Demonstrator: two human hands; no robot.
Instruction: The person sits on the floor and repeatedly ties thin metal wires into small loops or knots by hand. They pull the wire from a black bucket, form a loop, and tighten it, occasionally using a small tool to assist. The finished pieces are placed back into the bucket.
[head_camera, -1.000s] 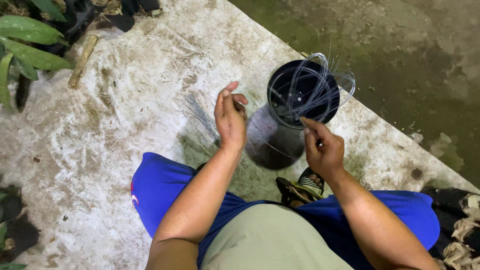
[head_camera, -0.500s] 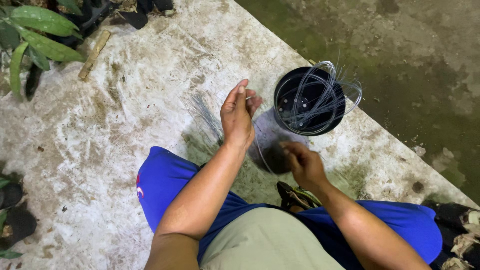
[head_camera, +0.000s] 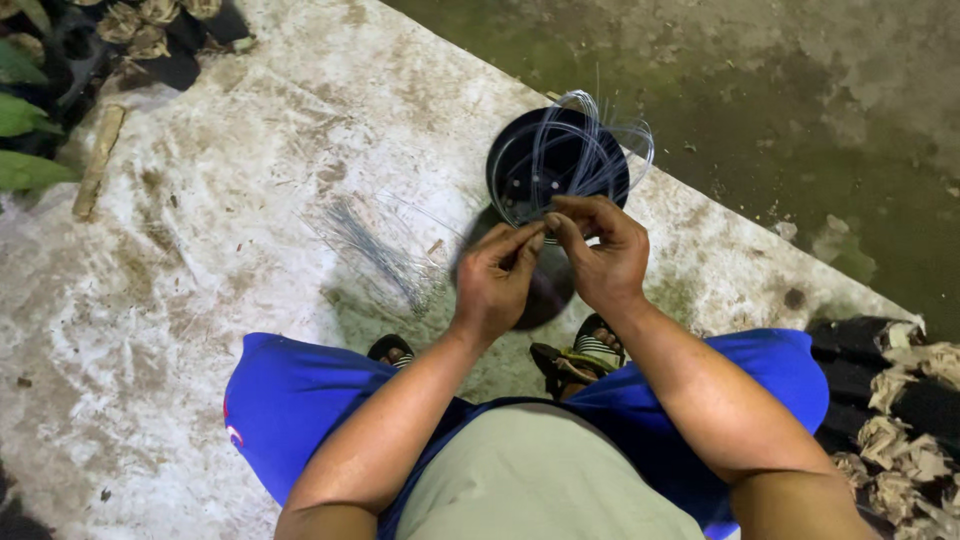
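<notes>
Hands meeting fingertip to fingertip just in front of a black pot (head_camera: 520, 165). Left hand (head_camera: 497, 280) and right hand (head_camera: 603, 252) both pinching a thin wire strand (head_camera: 545, 200), too fine to trace fully, fingers curled closed around it. Looping clear wire coils (head_camera: 590, 150) sitting in and over the pot's rim. Lying loose on the stained white floor (head_camera: 200, 250), left of the hands, a bundle of straight wires (head_camera: 375, 250). Showing below: blue shorts (head_camera: 300, 400) and sandals (head_camera: 580, 355).
</notes>
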